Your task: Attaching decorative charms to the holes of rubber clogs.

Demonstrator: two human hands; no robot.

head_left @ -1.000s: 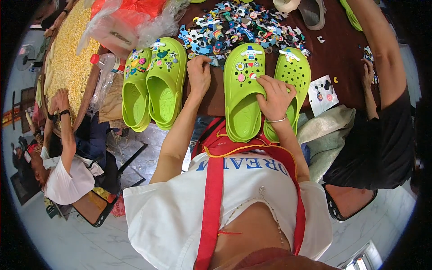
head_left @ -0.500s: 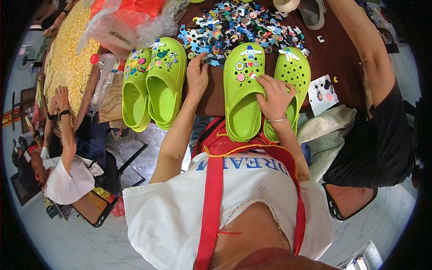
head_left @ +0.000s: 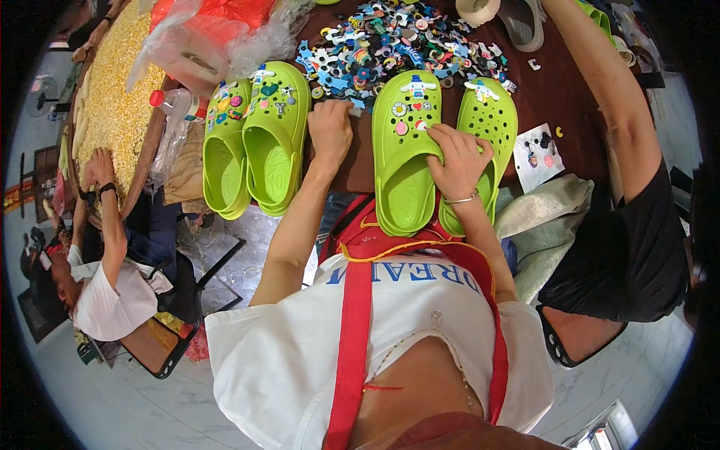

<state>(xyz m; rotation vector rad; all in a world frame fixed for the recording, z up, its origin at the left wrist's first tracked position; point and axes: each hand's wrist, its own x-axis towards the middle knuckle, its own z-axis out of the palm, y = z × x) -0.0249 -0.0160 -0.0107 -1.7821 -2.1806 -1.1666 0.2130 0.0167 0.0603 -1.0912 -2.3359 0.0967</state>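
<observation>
Two lime green clogs lie side by side before me on a dark brown table (head_left: 570,97). My right hand (head_left: 459,159) presses on the strap side of the left clog (head_left: 405,150), its fingers on the clog's top near small charms. The right clog (head_left: 491,124) lies partly under that hand. My left hand (head_left: 330,131) rests closed on the table between the clogs, touching a small pale charm at the edge of a heap of colourful charms (head_left: 390,41). A second pair of green clogs (head_left: 255,142), decorated with charms, lies to the left.
A person in black at the right reaches an arm (head_left: 600,82) over the table. A white card with charms (head_left: 541,154) lies beside the right clog. A plastic bottle (head_left: 176,105) and plastic bags (head_left: 217,37) sit at left. Another person (head_left: 105,285) sits by a tray of yellow grains (head_left: 112,97).
My left hand has slid a little toward the charm heap and closed on a small piece. The other person's arm has shifted at the right. The clogs stay put.
</observation>
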